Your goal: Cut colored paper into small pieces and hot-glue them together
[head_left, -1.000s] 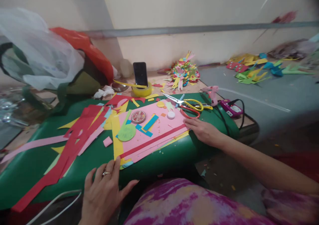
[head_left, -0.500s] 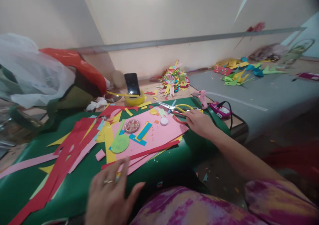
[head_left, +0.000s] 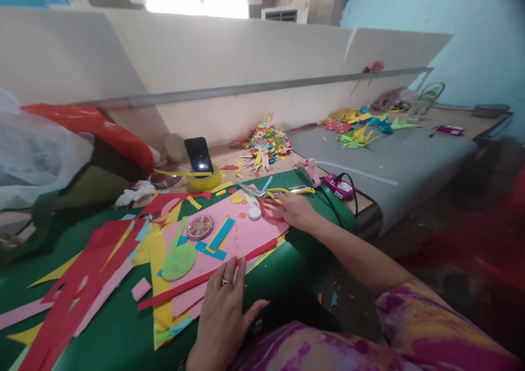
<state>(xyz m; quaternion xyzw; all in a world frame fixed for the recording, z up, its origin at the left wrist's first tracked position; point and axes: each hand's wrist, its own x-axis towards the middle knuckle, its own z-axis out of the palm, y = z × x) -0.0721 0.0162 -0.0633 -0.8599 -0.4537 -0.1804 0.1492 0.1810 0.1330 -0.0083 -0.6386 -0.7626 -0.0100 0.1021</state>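
My left hand [head_left: 223, 311] lies flat at the near edge of the paper stack, fingers stretched out, fingertips on a narrow red paper strip [head_left: 176, 293]. The strip runs slantwise across pink paper sheets [head_left: 241, 234]. My right hand [head_left: 298, 212] is closed around the handles of the scissors [head_left: 270, 209], which have one red and one yellow loop; their blades point left over the pink sheets. Near the blades sits a white round cap [head_left: 255, 213]. A green paper circle [head_left: 179, 261], blue strips [head_left: 221, 235] and a round clear-lidded container [head_left: 200, 227] rest on the pink paper.
Red paper pieces [head_left: 92, 261] spread over the green cover [head_left: 315, 261] at left. Behind are a phone [head_left: 198, 155] on yellow tape [head_left: 204, 182] and a paper-flower bundle [head_left: 268, 144]. A pink glue gun [head_left: 310, 173] and a corded purple box [head_left: 339, 187] stand at right.
My right hand has left the strip's right end and taken hold of the scissors' handles. My left hand has slid right along the strip, which now lies more slanted. The view has turned right and up.
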